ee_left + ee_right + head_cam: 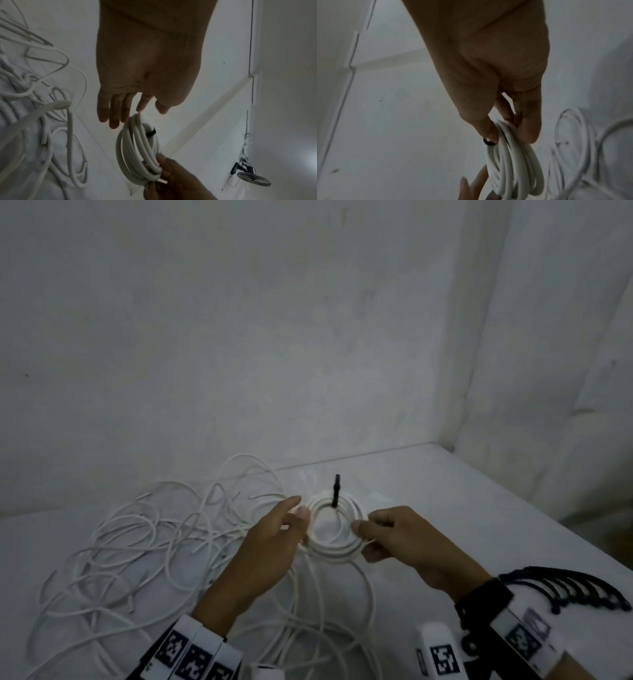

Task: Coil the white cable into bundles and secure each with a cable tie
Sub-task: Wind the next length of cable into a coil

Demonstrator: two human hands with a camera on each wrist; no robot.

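Observation:
A small coil of white cable (334,530) is held up over the table, with a black cable tie (335,491) wrapped round its far side and the tie's tail standing upward. My right hand (359,529) pinches the coil's right side between thumb and fingers; the right wrist view shows this grip (508,133) on the coil (513,169). My left hand (299,508) is at the coil's left side. In the left wrist view its fingers (113,119) are straight, with a fingertip just touching the coil (137,148) near the tie (150,133).
A long tangle of loose white cable (137,542) sprawls over the left and near part of the white table (445,491). A bunch of spare black cable ties (565,590) lies by my right wrist. White walls close off the back and right.

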